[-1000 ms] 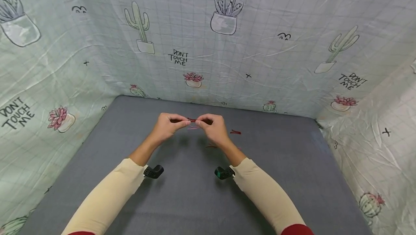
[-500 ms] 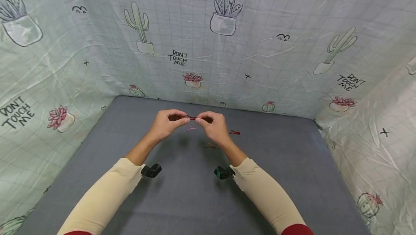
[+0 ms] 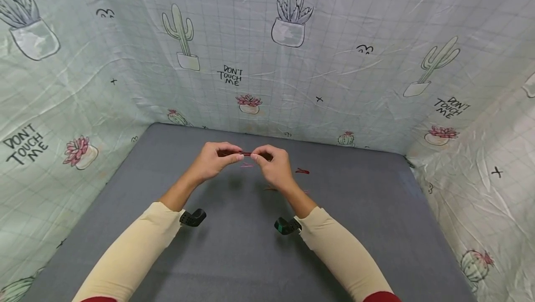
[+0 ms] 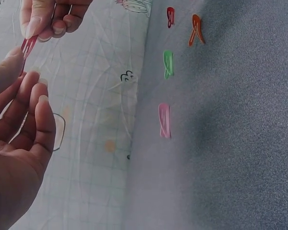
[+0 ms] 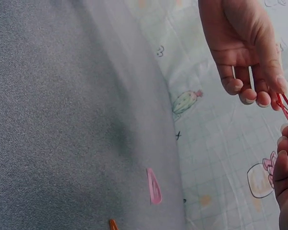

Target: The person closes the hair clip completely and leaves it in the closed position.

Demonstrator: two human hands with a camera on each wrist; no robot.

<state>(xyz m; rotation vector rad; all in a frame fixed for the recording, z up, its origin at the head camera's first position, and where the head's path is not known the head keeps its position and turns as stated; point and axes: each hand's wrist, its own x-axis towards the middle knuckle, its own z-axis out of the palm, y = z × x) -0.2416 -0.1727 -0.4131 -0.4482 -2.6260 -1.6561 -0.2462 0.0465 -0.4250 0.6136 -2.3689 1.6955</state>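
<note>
Red clip [image 4: 29, 46] held above the bench [image 3: 238, 265]
Its ends are pinched between thumb and fingers by the left hand [image 3: 214, 160] and right hand [image 3: 277, 165]; through uneven pressure, it could be flicked loose.

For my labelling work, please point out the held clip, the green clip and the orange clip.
Held clip [image 4: 29, 47], left wrist view: exposed middle.
Green clip [image 4: 168, 64], left wrist view: middle.
Orange clip [image 4: 197, 27], left wrist view: above its fork.

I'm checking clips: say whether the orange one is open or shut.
The orange clip is open: the left wrist view shows its legs splayed at one end.
</note>
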